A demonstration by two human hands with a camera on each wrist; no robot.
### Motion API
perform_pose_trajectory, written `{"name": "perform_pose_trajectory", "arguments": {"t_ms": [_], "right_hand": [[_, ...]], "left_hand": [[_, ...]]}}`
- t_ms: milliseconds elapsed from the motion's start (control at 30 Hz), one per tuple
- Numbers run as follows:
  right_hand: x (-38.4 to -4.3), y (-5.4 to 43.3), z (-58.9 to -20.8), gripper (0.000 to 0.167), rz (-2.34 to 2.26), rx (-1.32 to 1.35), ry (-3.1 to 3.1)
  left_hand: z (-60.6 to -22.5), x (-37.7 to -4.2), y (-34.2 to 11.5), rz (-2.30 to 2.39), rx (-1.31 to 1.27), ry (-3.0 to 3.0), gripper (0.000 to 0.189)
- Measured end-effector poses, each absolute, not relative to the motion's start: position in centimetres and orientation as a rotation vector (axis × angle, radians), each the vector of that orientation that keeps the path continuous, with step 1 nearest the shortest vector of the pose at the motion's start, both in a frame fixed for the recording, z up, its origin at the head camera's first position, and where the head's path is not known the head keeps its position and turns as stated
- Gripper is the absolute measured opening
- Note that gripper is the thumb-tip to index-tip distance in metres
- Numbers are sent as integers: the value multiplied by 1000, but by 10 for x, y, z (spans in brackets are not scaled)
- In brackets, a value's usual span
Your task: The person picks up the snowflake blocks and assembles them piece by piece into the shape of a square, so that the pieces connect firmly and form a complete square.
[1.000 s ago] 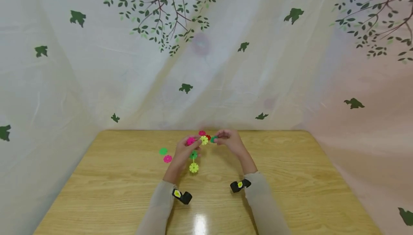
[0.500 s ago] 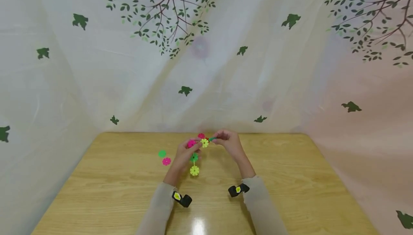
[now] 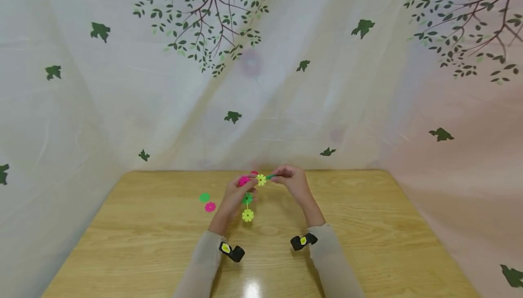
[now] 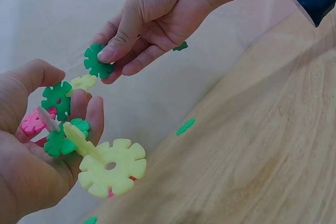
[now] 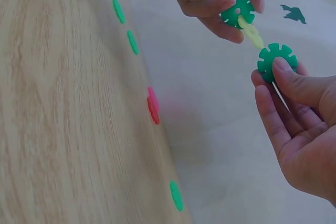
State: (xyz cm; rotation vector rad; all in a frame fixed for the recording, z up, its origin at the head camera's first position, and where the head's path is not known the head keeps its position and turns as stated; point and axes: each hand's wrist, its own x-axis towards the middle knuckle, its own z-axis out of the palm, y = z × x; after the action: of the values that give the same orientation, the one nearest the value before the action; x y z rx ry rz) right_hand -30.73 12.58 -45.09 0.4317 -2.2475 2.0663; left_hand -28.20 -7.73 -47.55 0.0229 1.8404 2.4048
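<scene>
The left hand [image 3: 234,193] is curled round a chain of flower-shaped discs [image 4: 62,141], held above the table [image 3: 351,221] near the middle of its far edge. The right hand [image 3: 292,181] pinches a green disc [image 5: 273,59] right by the chain's yellow end disc [image 5: 252,32]; whether they are joined, I cannot tell. Left of the hands, towards the far edge, a loose green disc [image 3: 204,197] lies just beside a pink disc [image 3: 210,207].

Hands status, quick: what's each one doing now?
Left hand: closed, holding the chain of linked flower discs.
Right hand: closed, pinching a green disc at the chain's yellow end; whether it's joined, can't tell.
</scene>
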Motion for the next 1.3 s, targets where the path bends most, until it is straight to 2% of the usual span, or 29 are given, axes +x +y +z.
{"name": "perform_pose_trajectory", "arguments": {"t_ms": [200,433,767,1300], "right_hand": [[-312,129,-456,8,2075,435,-2230],[-316,124,-454,6,2055,416,-2236],[-310,116,-452,6,2083,432,-2190],[-303,113,-444,8,2082,456,-2064]], "left_hand": [[-472,-285,-73,2407,13,1798,35],[-469,-288,-72,2430,8,1753,32],[-468,-286,-77,2415,34,1768,34],[-458,-278,-66,2493,89,1729,21]]}}
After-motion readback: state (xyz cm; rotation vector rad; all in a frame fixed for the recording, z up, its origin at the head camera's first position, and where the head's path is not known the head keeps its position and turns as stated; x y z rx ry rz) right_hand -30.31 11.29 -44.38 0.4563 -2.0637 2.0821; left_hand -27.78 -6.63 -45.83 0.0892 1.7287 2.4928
